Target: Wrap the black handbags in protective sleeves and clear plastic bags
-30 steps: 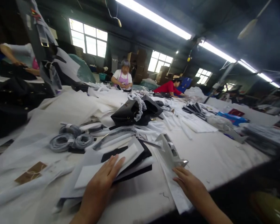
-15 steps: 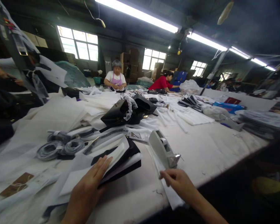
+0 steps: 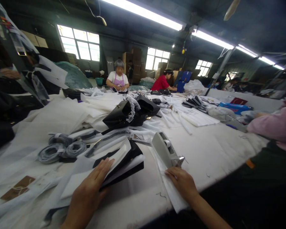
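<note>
My left hand (image 3: 89,187) is wrapped round a flat black bag (image 3: 133,152) with white sheets (image 3: 83,183) on it, fingers over the top and thumb underneath. To its right, a grey tape dispenser (image 3: 163,149) stands on the table. My right hand (image 3: 182,183) is closed at the dispenser's metal front end, its fingertips bent down over a white strip of wrapping (image 3: 173,198). What those fingers pinch, if anything, is hidden.
Behind lie black handbags (image 3: 131,111) and coiled, wrapped straps (image 3: 52,152). A brown tag (image 3: 17,187) is at left. Two people sit across the table (image 3: 219,143); a person in a pink sleeve (image 3: 274,124) is at the right edge. A metal post (image 3: 220,71) rises behind.
My right hand has moved up and closer to the tape dispenser's front, fingers bending down. A person in pink has appeared at right. My left hand and the bag stay put.
</note>
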`<action>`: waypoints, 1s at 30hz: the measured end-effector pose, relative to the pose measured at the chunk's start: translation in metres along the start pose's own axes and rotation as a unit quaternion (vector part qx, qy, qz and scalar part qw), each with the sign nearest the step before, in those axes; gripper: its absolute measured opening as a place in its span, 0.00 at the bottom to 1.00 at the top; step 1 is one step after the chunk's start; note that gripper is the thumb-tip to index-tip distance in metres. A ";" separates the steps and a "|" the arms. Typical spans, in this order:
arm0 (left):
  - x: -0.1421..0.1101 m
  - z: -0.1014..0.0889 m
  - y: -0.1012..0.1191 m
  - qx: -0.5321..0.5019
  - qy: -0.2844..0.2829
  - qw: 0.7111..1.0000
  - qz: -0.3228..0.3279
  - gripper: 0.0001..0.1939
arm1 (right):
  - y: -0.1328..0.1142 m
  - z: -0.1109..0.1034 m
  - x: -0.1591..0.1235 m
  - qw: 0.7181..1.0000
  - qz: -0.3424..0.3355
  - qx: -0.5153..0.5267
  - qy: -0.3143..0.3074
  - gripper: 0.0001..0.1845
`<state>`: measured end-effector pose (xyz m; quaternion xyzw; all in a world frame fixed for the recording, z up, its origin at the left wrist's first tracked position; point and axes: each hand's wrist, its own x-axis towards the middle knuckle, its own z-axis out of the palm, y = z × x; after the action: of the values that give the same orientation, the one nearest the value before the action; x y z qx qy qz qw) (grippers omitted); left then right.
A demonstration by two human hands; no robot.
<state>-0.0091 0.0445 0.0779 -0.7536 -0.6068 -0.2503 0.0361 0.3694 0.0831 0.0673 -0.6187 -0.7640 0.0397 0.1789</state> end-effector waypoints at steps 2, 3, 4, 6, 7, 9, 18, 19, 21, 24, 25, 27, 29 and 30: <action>0.001 -0.001 0.000 -0.002 0.000 1.000 -0.004 0.48 | 0.002 -0.004 0.006 1.000 0.015 -0.005 0.015 0.16; 0.002 -0.002 0.000 -0.002 -0.001 1.000 -0.007 0.48 | 0.001 -0.006 0.008 0.999 0.022 -0.006 0.025 0.17; 0.002 -0.002 -0.001 -0.002 -0.001 1.000 -0.011 0.48 | 0.000 -0.008 0.010 0.999 0.028 -0.005 0.037 0.18; 0.003 -0.003 -0.003 0.001 0.000 1.000 -0.015 0.49 | -0.009 -0.011 0.013 0.998 0.028 0.003 0.063 0.20; 0.004 -0.003 -0.004 0.002 0.001 1.000 -0.013 0.49 | -0.016 -0.012 0.012 0.997 0.019 0.009 0.073 0.20; 0.005 -0.004 -0.007 0.000 0.002 1.000 0.000 0.49 | -0.036 -0.012 0.009 0.996 -0.017 0.023 0.084 0.20; 0.008 -0.004 -0.011 0.005 0.000 1.000 0.003 0.49 | -0.123 0.047 -0.045 0.973 -0.212 0.057 0.067 0.16; 0.008 -0.005 -0.011 0.004 -0.001 1.000 0.003 0.49 | -0.126 0.051 -0.049 0.968 -0.235 0.062 0.065 0.18; 0.008 -0.006 -0.010 -0.001 -0.002 1.000 0.002 0.49 | -0.128 0.050 -0.052 0.963 -0.253 0.073 0.055 0.19; 0.008 -0.008 -0.009 -0.005 0.004 1.000 -0.002 0.49 | -0.125 0.034 -0.036 0.979 -0.177 0.099 0.012 0.19; 0.007 -0.008 -0.008 -0.006 0.009 1.000 -0.002 0.49 | -0.124 0.031 -0.027 0.984 -0.143 0.102 -0.003 0.21; 0.007 -0.007 -0.008 -0.005 0.019 1.000 0.003 0.49 | -0.124 0.034 -0.003 0.988 -0.122 0.091 -0.024 0.26; 0.005 -0.005 -0.006 -0.002 0.027 0.999 0.018 0.49 | -0.128 0.050 0.021 0.985 -0.148 0.082 -0.040 0.32; 0.004 -0.004 -0.006 0.001 0.032 0.999 0.026 0.49 | -0.131 0.060 0.031 0.982 -0.164 0.082 -0.045 0.33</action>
<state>-0.0151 0.0479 0.0813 -0.7610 -0.5856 -0.2720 0.0630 0.2224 0.0923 0.0552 -0.4658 -0.8565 0.1003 0.1982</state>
